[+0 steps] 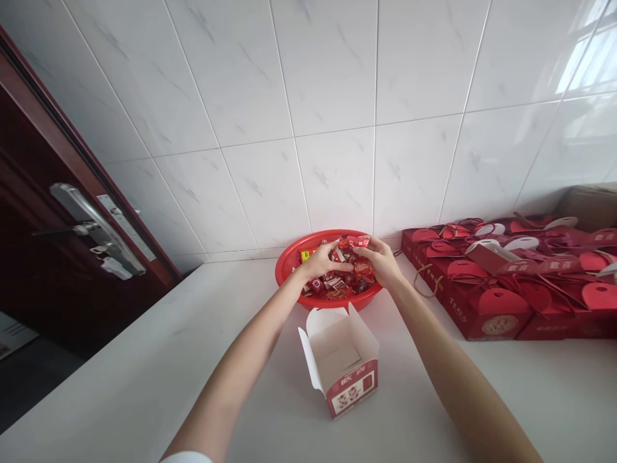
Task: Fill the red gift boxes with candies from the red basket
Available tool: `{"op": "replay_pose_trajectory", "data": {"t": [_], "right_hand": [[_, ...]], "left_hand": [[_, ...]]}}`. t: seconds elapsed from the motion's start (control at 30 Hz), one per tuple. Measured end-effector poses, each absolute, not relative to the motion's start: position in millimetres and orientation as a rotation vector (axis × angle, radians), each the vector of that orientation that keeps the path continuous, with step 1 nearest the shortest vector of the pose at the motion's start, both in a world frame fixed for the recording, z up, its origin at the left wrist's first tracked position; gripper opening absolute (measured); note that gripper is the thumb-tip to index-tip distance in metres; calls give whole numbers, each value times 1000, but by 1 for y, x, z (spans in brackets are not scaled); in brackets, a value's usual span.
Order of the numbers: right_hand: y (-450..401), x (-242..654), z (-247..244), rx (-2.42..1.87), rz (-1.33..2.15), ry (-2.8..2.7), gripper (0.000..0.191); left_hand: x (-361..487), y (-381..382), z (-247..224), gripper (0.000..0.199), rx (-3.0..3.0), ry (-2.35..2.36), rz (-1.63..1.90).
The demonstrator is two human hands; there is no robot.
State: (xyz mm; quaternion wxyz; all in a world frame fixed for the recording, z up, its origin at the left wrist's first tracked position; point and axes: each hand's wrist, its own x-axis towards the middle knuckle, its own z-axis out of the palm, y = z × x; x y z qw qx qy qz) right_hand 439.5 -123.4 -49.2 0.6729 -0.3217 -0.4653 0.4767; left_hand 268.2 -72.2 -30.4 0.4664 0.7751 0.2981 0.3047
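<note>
A red plastic basket filled with wrapped candies stands by the wall. My left hand is over the candies, its thumb and fingers spread apart. At the basket's right side, my right hand pinches a red-wrapped candy between thumb and fingers. In front of the basket, an open gift box with a white inside and a red printed front stands with its flaps up. The part of its inside that shows holds nothing.
Several closed red gift boxes with ribbons are packed together on the right. A brown box sits behind them. The white tabletop meets a tiled wall. A dark red door with a metal handle is at the left.
</note>
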Motion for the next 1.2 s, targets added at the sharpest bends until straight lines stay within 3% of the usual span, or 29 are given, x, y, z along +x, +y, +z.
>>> {"op": "replay_pose_trajectory", "data": {"t": [0.17, 0.47, 0.83, 1.03, 1.2], "right_hand": [[-120, 440, -50, -703, 1052, -908, 28], [-119, 448, -48, -672, 1290, -765, 26], [-125, 440, -46, -710, 1280, -871, 31], [-124, 439, -46, -702, 1237, -825, 33], [-125, 439, -46, -705, 1204, -800, 36]], "left_hand": [[270, -73, -30, 55, 1966, 746, 759], [270, -69, -31, 47, 1980, 860, 1120], [269, -68, -28, 55, 1664, 747, 768], [270, -58, -33, 30, 1658, 925, 952], [268, -56, -40, 39, 1921, 978, 973]]}}
